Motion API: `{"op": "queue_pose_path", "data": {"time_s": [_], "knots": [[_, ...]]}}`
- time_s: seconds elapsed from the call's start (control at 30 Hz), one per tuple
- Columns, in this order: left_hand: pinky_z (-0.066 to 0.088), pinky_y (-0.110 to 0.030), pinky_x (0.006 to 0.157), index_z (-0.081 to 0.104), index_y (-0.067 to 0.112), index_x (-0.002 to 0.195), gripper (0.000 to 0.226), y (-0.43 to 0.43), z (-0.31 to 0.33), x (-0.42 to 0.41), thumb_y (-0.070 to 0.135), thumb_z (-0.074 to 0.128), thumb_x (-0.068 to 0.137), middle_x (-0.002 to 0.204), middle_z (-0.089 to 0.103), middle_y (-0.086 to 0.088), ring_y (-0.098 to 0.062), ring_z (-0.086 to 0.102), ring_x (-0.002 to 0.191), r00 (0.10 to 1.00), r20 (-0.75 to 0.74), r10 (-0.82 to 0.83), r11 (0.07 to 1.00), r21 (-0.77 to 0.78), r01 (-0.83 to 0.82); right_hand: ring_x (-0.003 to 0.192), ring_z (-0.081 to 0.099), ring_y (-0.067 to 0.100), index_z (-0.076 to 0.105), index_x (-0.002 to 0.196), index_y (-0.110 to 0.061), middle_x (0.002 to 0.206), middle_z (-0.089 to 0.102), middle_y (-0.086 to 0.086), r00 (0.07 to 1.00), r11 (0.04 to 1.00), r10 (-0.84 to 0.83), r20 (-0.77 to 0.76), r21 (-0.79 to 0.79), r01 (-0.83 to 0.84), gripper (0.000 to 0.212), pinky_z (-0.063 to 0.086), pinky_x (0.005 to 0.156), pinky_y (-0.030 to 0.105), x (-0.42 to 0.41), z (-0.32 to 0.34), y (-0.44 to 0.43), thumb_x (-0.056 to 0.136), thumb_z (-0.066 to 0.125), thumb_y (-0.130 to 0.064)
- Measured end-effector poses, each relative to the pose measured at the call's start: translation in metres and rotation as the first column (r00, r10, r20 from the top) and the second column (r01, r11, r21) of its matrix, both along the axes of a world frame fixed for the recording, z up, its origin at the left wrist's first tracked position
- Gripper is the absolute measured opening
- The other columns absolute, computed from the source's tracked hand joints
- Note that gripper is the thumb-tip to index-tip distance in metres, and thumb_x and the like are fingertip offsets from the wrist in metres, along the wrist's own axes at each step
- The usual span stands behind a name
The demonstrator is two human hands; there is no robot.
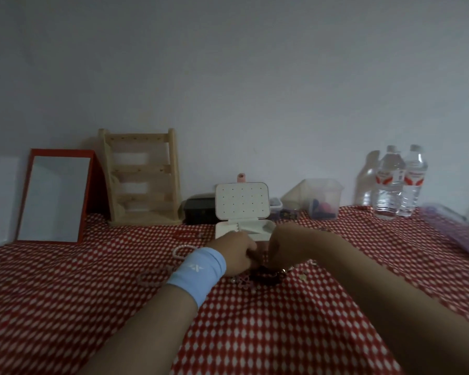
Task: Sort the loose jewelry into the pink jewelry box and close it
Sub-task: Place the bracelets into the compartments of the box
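Red-checked cloth (pixel 255 334) below a grey wall (pixel 255 77); left hand (pixel 237 253) and right hand (pixel 283 246) meet, grips indiscernible.

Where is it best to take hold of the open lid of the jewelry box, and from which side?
Pinch the lid at its top edge, beside the pink tab, coming from above. It stands upright, hinged along the bottom to the base, so the top edge is free and likely swings it down most easily.

The cloth (pixel 255 334) looks matt and woven. The rack (pixel 142 169) is bare pale wood — unvarnished, by its dull look. The box (pixel 241 201) is smooth and matt. Bottles (pixel 389 185) and tub (pixel 322 196) — clear glossy plastic. The wristband (pixel 198 272) is soft cloth.
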State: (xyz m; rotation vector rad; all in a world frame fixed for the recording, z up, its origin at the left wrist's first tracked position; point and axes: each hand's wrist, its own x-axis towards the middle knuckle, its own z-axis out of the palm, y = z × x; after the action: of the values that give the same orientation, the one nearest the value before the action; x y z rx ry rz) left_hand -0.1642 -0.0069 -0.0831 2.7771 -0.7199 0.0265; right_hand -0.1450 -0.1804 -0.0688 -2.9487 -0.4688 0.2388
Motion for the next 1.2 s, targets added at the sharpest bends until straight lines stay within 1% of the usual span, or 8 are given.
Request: {"op": "queue_pose_path", "data": {"time_s": [0.2,0.37,0.47,0.6,0.7,0.9,1.07,1.2], "knots": [[0.052,-0.029,0.076,0.075,0.025,0.098,0.017,-0.004,-0.009,0.007,0.030,0.066,0.085,0.096,0.071,0.001,-0.019,0.063,0.085,0.998,0.013,0.069,0.996,0.056,-0.069,0.085,0.071,0.013,0.074,0.109,-0.013,0.092,0.074,-0.001,0.999,0.998,0.048,-0.005,0.031,-0.048,0.033,0.061,0.084,0.030,-0.004,-0.007,-0.001,0.084,0.077,-0.034],[0.052,-0.031,0.077,0.074,0.021,0.100,0.022,-0.001,-0.007,0.009,0.033,0.066,0.085,0.096,0.069,0.000,-0.019,0.063,0.086,0.997,-0.019,0.073,0.995,0.072,-0.072,0.066,0.061,0.007,0.076,0.100,-0.014,0.075,0.066,-0.007,0.995,0.998,0.052,0.084,0.037,-0.056,0.021,0.047,0.056,0.018,-0.009,0.001,0.002,0.085,0.073,-0.029],[0.048,-0.028,0.076,0.069,0.019,0.099,0.016,0.003,0.001,0.009,0.027,0.059,0.088,0.098,0.066,0.002,-0.016,0.061,0.090,0.995,-0.029,0.096,0.984,-0.148,-0.099,0.070,0.064,0.010,0.074,0.090,-0.018,0.079,0.069,-0.005,0.996,0.961,0.024,0.084,0.272,-0.046,0.011,0.047,0.059,0.018,-0.009,0.011,-0.003,0.091,0.067,-0.028],[0.048,-0.029,0.082,0.065,0.022,0.094,0.012,0.005,0.016,0.008,0.021,0.053,0.093,0.096,0.067,0.002,-0.016,0.062,0.093,0.987,-0.114,0.113,0.872,-0.465,-0.153,0.082,0.075,0.021,0.072,0.095,-0.009,0.090,0.077,0.010,0.993,0.774,0.045,-0.111,0.632,0.036,0.009,0.062,0.070,0.031,-0.012,0.020,-0.010,0.093,0.063,-0.012],[0.052,-0.030,0.081,0.063,0.020,0.098,0.008,0.005,0.020,0.007,0.022,0.056,0.095,0.093,0.071,0.000,-0.015,0.065,0.089,0.984,-0.157,0.081,0.826,-0.542,-0.155,0.083,0.075,0.025,0.070,0.097,-0.003,0.086,0.077,0.012,0.988,0.674,0.086,-0.131,0.738,0.039,0.008,0.062,0.083,0.040,-0.009,0.019,-0.015,0.093,0.065,-0.007],[0.059,-0.033,0.068,0.059,0.016,0.104,0.011,0.020,0.022,0.015,0.011,0.060,0.094,0.091,0.069,-0.009,-0.020,0.068,0.075,0.965,-0.264,-0.011,0.663,-0.724,-0.191,0.080,0.073,0.029,0.064,0.113,-0.004,0.102,0.071,0.023,0.980,0.590,0.086,-0.181,0.802,0.096,0.019,0.062,0.069,0.035,0.000,0.014,-0.020,0.095,0.063,-0.001],[0.061,-0.033,0.075,0.070,0.019,0.094,0.019,0.025,0.022,0.034,0.001,0.066,0.089,0.096,0.070,-0.014,-0.023,0.072,0.086,0.984,-0.179,0.019,0.681,-0.718,-0.144,0.079,0.075,0.025,0.066,0.100,-0.004,0.094,0.075,0.016,0.997,0.557,-0.069,-0.031,0.828,0.065,0.016,0.062,0.066,0.029,0.018,0.017,-0.017,0.086,0.073,0.001],[0.061,-0.031,0.075,0.069,0.017,0.096,0.020,0.020,0.019,0.056,0.011,0.078,0.080,0.088,0.073,-0.011,-0.020,0.073,0.078,0.987,-0.104,0.122,0.720,-0.675,-0.160,0.067,0.070,-0.001,0.072,0.093,-0.016,0.084,0.074,-0.005,0.958,0.686,-0.218,0.183,0.728,0.017,0.018,0.055,0.061,0.011,0.044,0.019,-0.015,0.082,0.081,-0.006]]}}
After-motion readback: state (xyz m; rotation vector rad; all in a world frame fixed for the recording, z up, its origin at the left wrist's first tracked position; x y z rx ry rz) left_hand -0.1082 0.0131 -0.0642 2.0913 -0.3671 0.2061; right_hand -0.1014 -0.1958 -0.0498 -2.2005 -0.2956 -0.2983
